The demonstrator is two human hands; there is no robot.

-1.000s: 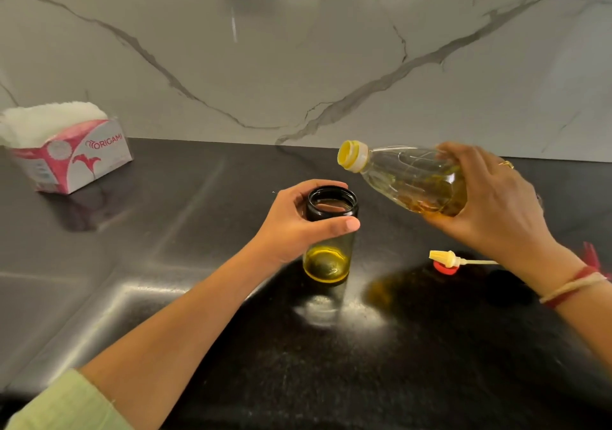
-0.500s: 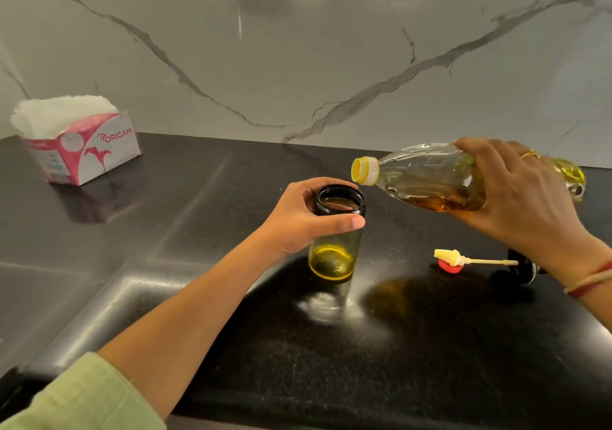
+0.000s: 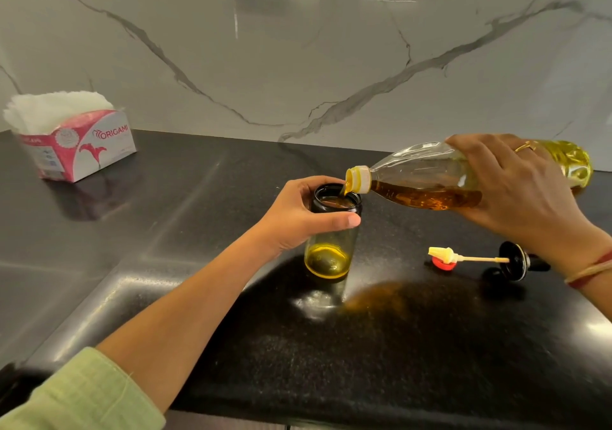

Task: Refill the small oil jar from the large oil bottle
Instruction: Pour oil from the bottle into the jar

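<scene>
The small oil jar (image 3: 332,237) stands upright on the black counter (image 3: 397,347), a little oil in its bottom; my left hand (image 3: 298,217) is wrapped around its neck; my right hand (image 3: 516,188) clasps the large oil bottle (image 3: 427,178), tipped nearly flat, its yellow mouth over the jar's rim, oil running in; 1 dropper lid (image 3: 477,259) lies just right; a tissue box (image 3: 76,141) sits far left.

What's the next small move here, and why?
Probably hold the tilt and keep pouring slowly. The large oil bottle, held by the right hand, has its yellow mouth right over the rim of the small jar, with oil at the lip. The jar holds only a shallow layer at the bottom, and the left hand steadies it on the counter.
</scene>
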